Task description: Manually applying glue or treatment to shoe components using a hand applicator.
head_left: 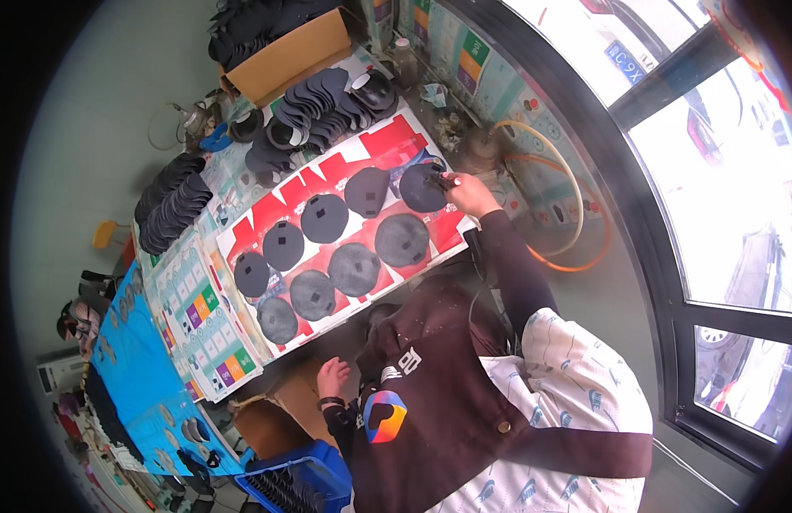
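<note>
Two rows of dark round flat pieces lie on a red and white printed sheet on the table, and most show a small dark square. My right hand [470,197] is closed at the far right end of the upper row. Its fingers are on something small and dark, too unclear to name, over the last round piece [420,190]. Beside it in the same row lies another dark piece [368,191]. In the lower row, a greyer, speckled piece [402,240] is nearest to that arm. My left hand [333,376] hangs off the table's front edge, fingers loosely apart, holding nothing.
Stacks of black curved pieces [315,107] stand along the back, near a cardboard box [285,56] of more. A blue crate [295,479] sits low in front. A blue-covered table [139,342] adjoins at left. Yellow and orange hoses [577,192] loop at right, beside the window.
</note>
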The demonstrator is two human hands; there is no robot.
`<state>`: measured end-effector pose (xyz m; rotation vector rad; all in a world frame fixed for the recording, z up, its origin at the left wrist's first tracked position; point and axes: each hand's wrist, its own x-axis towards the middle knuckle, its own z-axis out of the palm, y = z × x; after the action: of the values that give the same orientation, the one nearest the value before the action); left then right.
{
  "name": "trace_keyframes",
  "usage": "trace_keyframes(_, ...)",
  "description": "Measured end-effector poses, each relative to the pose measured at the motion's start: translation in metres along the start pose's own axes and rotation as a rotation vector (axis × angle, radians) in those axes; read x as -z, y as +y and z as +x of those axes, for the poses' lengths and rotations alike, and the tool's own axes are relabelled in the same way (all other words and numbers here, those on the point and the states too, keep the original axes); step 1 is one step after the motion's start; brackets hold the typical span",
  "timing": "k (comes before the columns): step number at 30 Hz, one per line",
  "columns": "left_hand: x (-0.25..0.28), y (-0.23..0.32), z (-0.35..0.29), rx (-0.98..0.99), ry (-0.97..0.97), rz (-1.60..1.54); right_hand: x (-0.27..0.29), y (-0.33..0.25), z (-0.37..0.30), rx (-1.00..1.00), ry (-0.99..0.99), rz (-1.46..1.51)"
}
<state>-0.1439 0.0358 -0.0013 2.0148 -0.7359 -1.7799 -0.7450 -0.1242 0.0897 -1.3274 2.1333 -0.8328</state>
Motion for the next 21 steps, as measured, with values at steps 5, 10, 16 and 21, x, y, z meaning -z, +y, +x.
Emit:
trace_keyframes(5,-0.006,0.000,0.009,0.011,-0.019,-0.035,0.008,-0.006,0.001,0.013,-0.181,-0.009)
trace_keyframes(10,-0.011,0.011,0.006,0.003,-0.013,-0.040,0.022,-0.005,-0.003,-0.099,0.080,-0.051)
trace_keyframes(16,-0.018,0.020,0.011,0.004,-0.028,-0.008,0.025,0.000,-0.013,-0.092,-0.174,-0.037)
trace_keyframes(21,-0.021,0.030,0.015,0.015,-0.050,-0.018,0.029,0.004,-0.017,-0.179,0.035,-0.102)
